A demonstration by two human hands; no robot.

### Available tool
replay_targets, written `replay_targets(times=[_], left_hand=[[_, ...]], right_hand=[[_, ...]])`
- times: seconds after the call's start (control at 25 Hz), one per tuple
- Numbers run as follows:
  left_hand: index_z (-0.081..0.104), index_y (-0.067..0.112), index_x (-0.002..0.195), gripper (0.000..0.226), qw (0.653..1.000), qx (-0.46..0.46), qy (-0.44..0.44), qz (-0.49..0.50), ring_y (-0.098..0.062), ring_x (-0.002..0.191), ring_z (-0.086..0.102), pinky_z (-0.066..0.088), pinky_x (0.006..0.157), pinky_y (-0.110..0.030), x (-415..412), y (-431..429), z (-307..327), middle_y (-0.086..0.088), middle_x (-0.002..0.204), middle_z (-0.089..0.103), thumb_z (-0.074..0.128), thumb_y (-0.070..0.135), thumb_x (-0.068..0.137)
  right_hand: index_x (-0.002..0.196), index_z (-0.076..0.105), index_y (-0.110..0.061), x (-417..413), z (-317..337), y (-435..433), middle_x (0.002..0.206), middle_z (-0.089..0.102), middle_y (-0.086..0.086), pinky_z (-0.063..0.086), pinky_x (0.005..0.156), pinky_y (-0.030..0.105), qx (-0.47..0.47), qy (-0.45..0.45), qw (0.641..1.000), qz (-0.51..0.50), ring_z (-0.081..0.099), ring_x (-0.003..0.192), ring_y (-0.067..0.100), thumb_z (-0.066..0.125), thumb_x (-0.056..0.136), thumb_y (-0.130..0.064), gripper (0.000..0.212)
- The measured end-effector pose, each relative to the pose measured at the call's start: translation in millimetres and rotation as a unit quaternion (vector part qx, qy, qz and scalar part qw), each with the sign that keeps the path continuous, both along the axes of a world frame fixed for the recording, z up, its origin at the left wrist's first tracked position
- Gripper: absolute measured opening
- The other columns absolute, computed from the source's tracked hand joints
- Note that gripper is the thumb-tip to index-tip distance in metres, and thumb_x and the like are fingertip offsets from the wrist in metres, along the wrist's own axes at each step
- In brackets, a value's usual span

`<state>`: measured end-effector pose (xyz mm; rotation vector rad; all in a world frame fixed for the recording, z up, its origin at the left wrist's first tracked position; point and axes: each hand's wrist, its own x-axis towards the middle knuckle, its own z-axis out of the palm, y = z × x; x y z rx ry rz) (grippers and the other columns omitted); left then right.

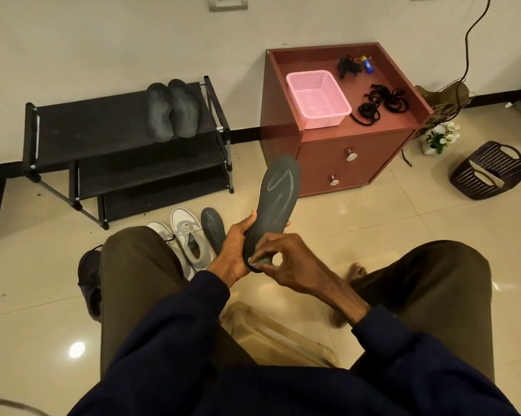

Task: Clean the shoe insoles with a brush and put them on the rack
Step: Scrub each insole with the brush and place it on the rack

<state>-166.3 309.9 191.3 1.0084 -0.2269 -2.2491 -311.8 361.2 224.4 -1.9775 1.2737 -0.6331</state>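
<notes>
Left hand (238, 247) grips an insole (278, 199) by its left edge near the heel, thumb lying along that edge. Right hand (289, 262) has its fingers curled round a small brush (257, 263) set against the heel end of the same insole. The fingers cover most of the brush, and its form cannot be made out. The insole is held in the air between the person's knees, tilted with the toe up and away. Its dark grey face is turned to the camera and carries pale curved marks.

A second insole (212, 229) lies flat on the tiled floor (373, 223), just beside a pair of white and grey sneakers (187, 238). Behind them, a black three-tier rack (103, 121) stands against the wall. Two dark insoles (172, 109) rest side by side at the right end of its top shelf.

To the right of the rack stands a reddish-brown cabinet (373, 163). On its top are a pink basket (319, 97) and loose black laces (379, 103). A dark slatted basket (488, 171) sits on the floor further right.
</notes>
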Motion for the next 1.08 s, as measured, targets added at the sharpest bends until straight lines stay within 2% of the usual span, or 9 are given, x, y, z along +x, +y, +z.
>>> replay_targets(times=[0.24,0.32,0.44,0.52,0.6,0.68,0.84,0.92,1.08], left_hand=[[0.08,0.007,0.099,0.038,0.999,-0.003,-0.028,-0.029,-0.026,0.082,0.071,0.06,0.078,-0.038,-13.5,5.3,0.8,-0.015,0.101,0.074,0.059,0.038,0.101],[0.076,0.005,0.108,0.038,0.999,-0.005,-0.026,-0.037,-0.027,0.09,0.069,0.057,0.087,-0.04,-12.3,4.5,1.4,-0.016,0.108,0.069,0.063,0.039,0.097],[0.062,-0.001,0.134,0.053,1.0,-0.005,-0.009,-0.028,-0.032,0.122,0.062,0.043,0.114,-0.042,-8.2,3.5,-4.7,-0.018,0.133,0.063,0.064,0.038,0.098],[0.069,0.002,0.124,0.044,1.0,-0.008,-0.014,-0.01,-0.029,0.108,0.069,0.05,0.103,-0.04,-7.4,3.7,-5.2,-0.016,0.119,0.07,0.059,0.038,0.101],[0.075,0.006,0.114,0.04,1.0,-0.021,-0.018,0.001,-0.027,0.093,0.072,0.057,0.092,-0.04,-10.9,3.4,-2.2,-0.014,0.111,0.074,0.053,0.038,0.104],[0.071,0.007,0.121,0.04,1.0,-0.023,-0.013,0.013,-0.028,0.095,0.072,0.056,0.094,-0.044,-13.2,3.8,0.0,-0.015,0.115,0.073,0.051,0.038,0.105],[0.056,0.004,0.139,0.052,0.999,-0.024,0.009,0.023,-0.032,0.123,0.063,0.044,0.112,-0.047,-9.2,2.2,-3.5,-0.021,0.135,0.063,0.044,0.043,0.107],[0.055,0.004,0.14,0.053,0.999,-0.027,0.014,0.031,-0.033,0.129,0.058,0.04,0.116,-0.048,-6.0,1.0,-4.8,-0.022,0.14,0.06,0.043,0.044,0.107],[0.068,0.009,0.121,0.04,0.998,-0.041,-0.016,0.046,-0.029,0.099,0.072,0.053,0.097,-0.046,-7.0,-0.7,0.0,-0.014,0.114,0.075,0.047,0.04,0.106]], right_hand=[[0.102,0.077,-0.012,-21.9,-15.1,-25.9,0.098,0.069,0.004,0.056,0.08,0.038,-0.141,0.073,0.962,-0.22,0.062,0.091,0.016,0.08,0.082,-0.004,0.021],[0.102,0.079,-0.012,-10.8,-6.9,-13.2,0.099,0.071,0.002,0.058,0.082,0.032,-0.114,0.028,0.978,-0.171,0.064,0.091,0.011,0.08,0.083,-0.005,0.02],[0.1,0.081,-0.015,1.4,8.0,-1.3,0.098,0.072,-0.003,0.058,0.081,0.022,0.016,-0.022,0.999,-0.021,0.067,0.089,0.005,0.081,0.083,-0.004,0.02],[0.098,0.082,-0.015,-7.8,3.2,-12.9,0.095,0.073,-0.001,0.059,0.078,0.028,-0.007,0.01,0.999,-0.033,0.067,0.084,0.007,0.081,0.081,-0.002,0.021],[0.096,0.081,-0.013,-24.2,-7.5,-27.4,0.094,0.071,0.002,0.057,0.077,0.038,-0.09,0.079,0.985,-0.126,0.064,0.085,0.015,0.081,0.08,-0.002,0.019],[0.096,0.078,-0.012,-31.2,-11.2,-28.6,0.095,0.068,0.003,0.055,0.077,0.041,-0.126,0.107,0.969,-0.186,0.06,0.088,0.017,0.079,0.081,-0.002,0.019],[0.093,0.082,-0.018,-9.0,9.1,-6.9,0.09,0.069,-0.006,0.056,0.071,0.026,0.043,0.026,0.999,0.004,0.065,0.08,0.008,0.082,0.08,-0.006,0.017],[0.09,0.083,-0.018,-12.9,8.2,-11.2,0.087,0.07,-0.005,0.056,0.068,0.027,0.061,0.038,0.997,0.035,0.065,0.076,0.01,0.083,0.079,-0.005,0.017],[0.09,0.08,-0.013,-33.3,-3.8,-27.5,0.089,0.069,0.001,0.057,0.072,0.04,-0.074,0.107,0.983,-0.134,0.061,0.079,0.014,0.081,0.078,-0.001,0.017]])
